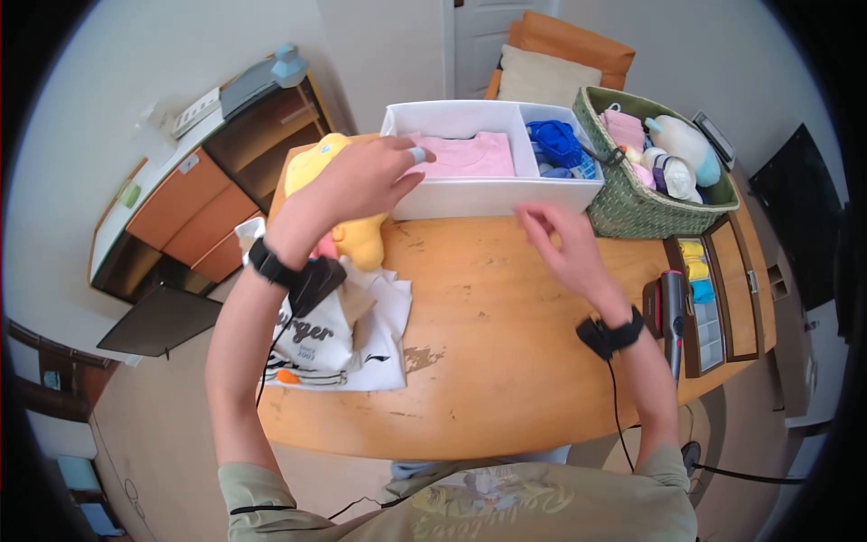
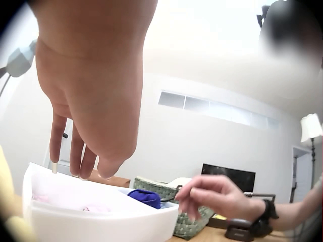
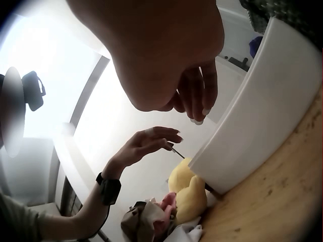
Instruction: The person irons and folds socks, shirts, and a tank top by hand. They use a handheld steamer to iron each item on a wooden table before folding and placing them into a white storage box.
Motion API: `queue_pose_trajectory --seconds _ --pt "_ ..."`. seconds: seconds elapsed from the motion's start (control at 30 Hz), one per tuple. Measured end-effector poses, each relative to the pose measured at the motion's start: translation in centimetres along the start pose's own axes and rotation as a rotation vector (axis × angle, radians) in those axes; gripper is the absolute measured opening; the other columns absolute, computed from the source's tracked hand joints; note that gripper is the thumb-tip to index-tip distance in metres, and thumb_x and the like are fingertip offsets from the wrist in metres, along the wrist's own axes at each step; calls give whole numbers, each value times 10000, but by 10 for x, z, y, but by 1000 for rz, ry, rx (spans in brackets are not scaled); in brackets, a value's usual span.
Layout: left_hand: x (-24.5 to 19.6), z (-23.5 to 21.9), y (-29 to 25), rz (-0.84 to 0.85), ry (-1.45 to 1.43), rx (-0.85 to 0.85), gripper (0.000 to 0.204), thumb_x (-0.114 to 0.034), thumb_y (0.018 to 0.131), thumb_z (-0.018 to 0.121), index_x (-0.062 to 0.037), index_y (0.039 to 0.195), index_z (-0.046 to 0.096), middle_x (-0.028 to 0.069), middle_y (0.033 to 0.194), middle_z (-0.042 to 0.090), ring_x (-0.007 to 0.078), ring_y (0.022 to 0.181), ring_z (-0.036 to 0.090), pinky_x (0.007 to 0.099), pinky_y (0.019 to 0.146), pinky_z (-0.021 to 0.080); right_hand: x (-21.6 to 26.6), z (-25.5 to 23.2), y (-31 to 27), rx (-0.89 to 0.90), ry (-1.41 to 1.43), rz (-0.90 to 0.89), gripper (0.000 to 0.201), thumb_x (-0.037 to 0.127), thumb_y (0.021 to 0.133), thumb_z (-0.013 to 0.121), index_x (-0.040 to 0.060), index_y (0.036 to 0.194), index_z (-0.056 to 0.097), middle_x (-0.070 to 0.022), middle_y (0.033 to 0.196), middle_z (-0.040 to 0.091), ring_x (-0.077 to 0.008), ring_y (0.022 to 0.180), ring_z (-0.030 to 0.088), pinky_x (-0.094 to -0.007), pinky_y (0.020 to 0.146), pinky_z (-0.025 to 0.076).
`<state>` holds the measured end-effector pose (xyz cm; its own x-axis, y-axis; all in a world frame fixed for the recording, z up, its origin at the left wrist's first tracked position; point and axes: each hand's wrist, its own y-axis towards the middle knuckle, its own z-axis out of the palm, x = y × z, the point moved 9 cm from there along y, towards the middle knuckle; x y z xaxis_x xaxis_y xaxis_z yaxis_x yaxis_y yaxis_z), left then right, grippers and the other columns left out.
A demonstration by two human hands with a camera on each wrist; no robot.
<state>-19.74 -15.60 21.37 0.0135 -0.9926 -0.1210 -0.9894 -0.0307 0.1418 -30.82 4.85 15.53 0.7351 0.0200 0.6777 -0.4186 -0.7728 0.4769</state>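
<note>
A white divided box [image 1: 470,199] stands at the back of the wooden table. Folded pink clothing [image 1: 470,155] lies in its larger left compartment, and a bundle of blue items [image 1: 555,149] fills the smaller right one. Over the box's left end hovers my left hand [image 1: 366,176], fingers extended and loosely bent, holding nothing; the left wrist view shows its fingers pointing down above the rim. My right hand [image 1: 567,248], slightly blurred, hangs in front of the box's right part with relaxed fingers and nothing in them.
Left of the box sits a yellow plush toy [image 1: 366,242], partly behind my left arm, with white printed clothing [image 1: 384,334] before it. A green woven basket [image 1: 632,203] of soft toys stands right. Near the right edge are an open wooden case [image 1: 709,325] and a hair-styling tool [image 1: 672,312].
</note>
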Motion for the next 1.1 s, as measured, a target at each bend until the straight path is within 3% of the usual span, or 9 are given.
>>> queue_pose_trajectory --seconds 0.17,0.27,0.37,0.4,0.47,0.57,0.63,0.77,1.1 --pt "-21 -43 -118 -1 -87 -225 281 -105 1003 643 -48 1274 693 139 1274 676 350 1176 648 416 989 535 -30 24 -113 70 158 337 175 121 1043 640 -19 1124 706 -68 842 719 -108 674 651 -263 616 510" --pt "30 -47 -192 -213 -193 -359 310 -119 1016 649 -48 1316 676 119 1318 669 298 1225 641 395 1001 527 -30 41 -163 83 245 486 183 130 1071 611 -20 1105 710 -32 863 704 -78 666 634 -231 606 501" --pt "78 -31 -240 -370 -175 -415 347 -126 1040 641 -31 1374 632 100 1341 668 220 1187 662 357 972 534 -25 50 -182 53 265 502 191 143 1078 607 -18 1088 709 -27 849 696 -75 662 628 -232 602 501" --pt "105 -12 -262 -547 -422 -429 398 -195 1026 665 -39 1389 618 149 1366 649 314 1269 621 382 1078 479 -27 56 -189 45 262 499 189 141 1067 615 -19 1103 708 -54 826 717 -81 642 643 -243 598 513" --pt "123 16 -290 -608 -401 -438 450 -222 1052 642 14 1428 571 198 1391 632 329 1297 606 378 1090 464 -35 65 -201 -4 213 470 172 145 1053 633 -2 1064 720 -65 811 722 -95 635 651 -247 597 511" --pt "104 57 -299 -543 -350 -445 609 -277 1054 649 57 1522 449 248 1443 580 351 1320 585 393 1114 444 -33 63 -205 -76 108 427 166 150 1041 644 8 1024 729 -72 797 718 -107 638 656 -258 598 505" --pt "84 69 -288 -682 -532 -422 632 -268 1043 658 54 1534 425 269 1449 559 369 1336 565 396 1136 422 -31 62 -203 -96 90 407 170 153 1039 643 10 1011 731 -72 785 712 -110 639 653 -262 597 499" --pt "61 84 -275 -560 -333 -617 502 -213 1045 623 59 1446 494 290 1367 600 434 1279 571 439 1105 430 -36 62 -205 -107 121 414 174 153 1040 638 8 1009 729 -59 750 696 -102 638 639 -259 593 485" --pt "86 128 -291 -672 -345 -744 584 -316 1092 539 110 1482 456 319 1442 549 444 1331 530 447 1146 393 -40 61 -208 -178 264 398 178 141 1049 623 -3 1025 725 -50 725 683 -92 639 648 -252 584 485"
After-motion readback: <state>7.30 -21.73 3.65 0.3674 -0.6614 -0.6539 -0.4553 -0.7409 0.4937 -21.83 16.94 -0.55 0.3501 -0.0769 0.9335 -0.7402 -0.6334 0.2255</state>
